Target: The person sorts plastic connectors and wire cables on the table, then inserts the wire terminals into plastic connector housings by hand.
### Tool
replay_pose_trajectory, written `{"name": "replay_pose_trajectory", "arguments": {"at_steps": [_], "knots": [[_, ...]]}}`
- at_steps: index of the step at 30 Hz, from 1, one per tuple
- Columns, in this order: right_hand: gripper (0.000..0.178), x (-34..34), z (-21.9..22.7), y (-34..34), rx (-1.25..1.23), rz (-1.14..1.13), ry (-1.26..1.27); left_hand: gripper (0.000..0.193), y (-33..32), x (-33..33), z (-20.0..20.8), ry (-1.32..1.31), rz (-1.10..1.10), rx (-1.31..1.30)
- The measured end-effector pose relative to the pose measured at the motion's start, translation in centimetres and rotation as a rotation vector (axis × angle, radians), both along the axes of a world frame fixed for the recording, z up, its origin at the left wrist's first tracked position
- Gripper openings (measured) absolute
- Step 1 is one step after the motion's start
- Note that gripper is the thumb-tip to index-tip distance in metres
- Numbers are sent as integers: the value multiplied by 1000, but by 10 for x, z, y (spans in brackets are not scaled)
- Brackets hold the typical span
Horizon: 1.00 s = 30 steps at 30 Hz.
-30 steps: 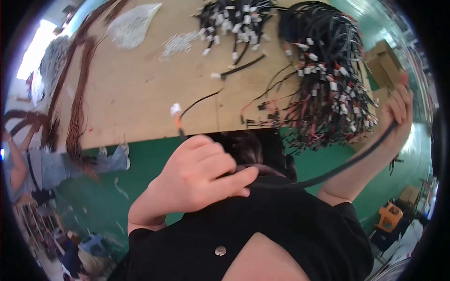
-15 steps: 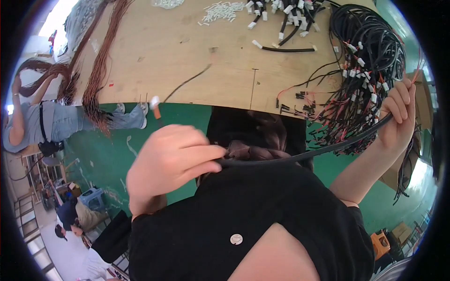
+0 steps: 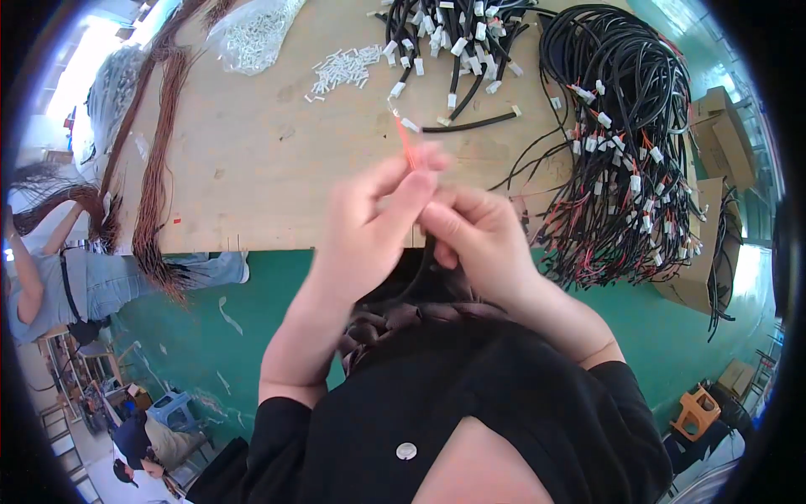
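One black cable (image 3: 426,259), at near edge of table (image 3: 269,202); orange wires (image 3: 404,139) pinched by left hand (image 3: 369,225); right hand (image 3: 485,239) alongside, hold unclear; likely light, flexible, best gripped behind wires.

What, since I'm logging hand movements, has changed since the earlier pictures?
The right hand swung left to meet the left hand, which moved forward over the table. The black cable, earlier stretched between them, now bends down below. The loose white pieces and coiled cables stayed put.
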State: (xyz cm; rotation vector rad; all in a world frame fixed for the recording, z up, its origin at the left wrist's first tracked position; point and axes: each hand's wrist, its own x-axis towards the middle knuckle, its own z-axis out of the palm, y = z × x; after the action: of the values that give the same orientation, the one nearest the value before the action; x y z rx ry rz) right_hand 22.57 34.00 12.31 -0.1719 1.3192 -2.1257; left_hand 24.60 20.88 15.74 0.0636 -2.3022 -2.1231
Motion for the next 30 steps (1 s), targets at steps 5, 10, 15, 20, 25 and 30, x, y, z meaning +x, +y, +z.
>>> {"name": "replay_pose_trajectory", "arguments": {"at_steps": [5, 10, 15, 20, 25, 30], "knots": [[17, -4, -3, -2, 87, -62, 61, 28, 14, -19, -10, -136, 33, 607], [14, -14, 6, 4, 207, 3, 119, 26, 8, -19, -10, -166, 32, 668], [21, -39, 28, 17, 134, -78, 371, 26, 5, -5, 0, -58, 43, 504], [13, -45, 31, -3, -1, -31, 301, 25, -1, 4, 6, -167, -73, 570], [4, -38, 25, -6, -92, -74, 201, 22, -2, 7, 5, -200, -31, 554], [8, -35, 24, -4, -81, -54, 114, 16, -3, 10, 0, -196, 3, 593]]}}
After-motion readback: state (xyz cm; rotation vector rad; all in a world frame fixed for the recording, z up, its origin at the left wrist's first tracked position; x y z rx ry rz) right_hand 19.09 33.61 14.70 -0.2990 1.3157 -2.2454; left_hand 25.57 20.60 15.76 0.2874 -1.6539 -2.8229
